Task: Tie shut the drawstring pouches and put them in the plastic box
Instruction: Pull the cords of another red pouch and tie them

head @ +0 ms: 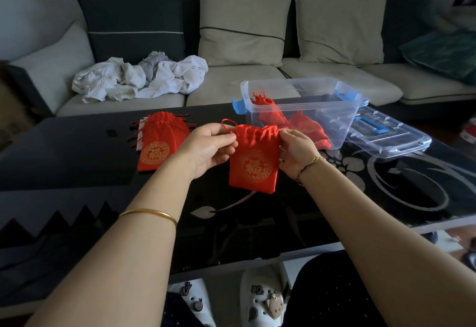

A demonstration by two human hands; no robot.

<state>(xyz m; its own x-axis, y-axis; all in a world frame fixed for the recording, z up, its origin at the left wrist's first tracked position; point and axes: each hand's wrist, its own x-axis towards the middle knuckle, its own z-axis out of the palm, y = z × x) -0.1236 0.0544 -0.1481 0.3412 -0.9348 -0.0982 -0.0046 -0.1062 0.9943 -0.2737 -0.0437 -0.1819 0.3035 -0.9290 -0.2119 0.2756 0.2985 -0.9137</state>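
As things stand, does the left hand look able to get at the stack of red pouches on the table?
Likely yes: the stack of red pouches lies just beside the left hand, nothing between, though that hand pinches the drawstring of the held pouch.

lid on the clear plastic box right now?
No: the clear plastic box with blue latches stands open, and its clear lid with a blue handle lies on the black glass table to its right.
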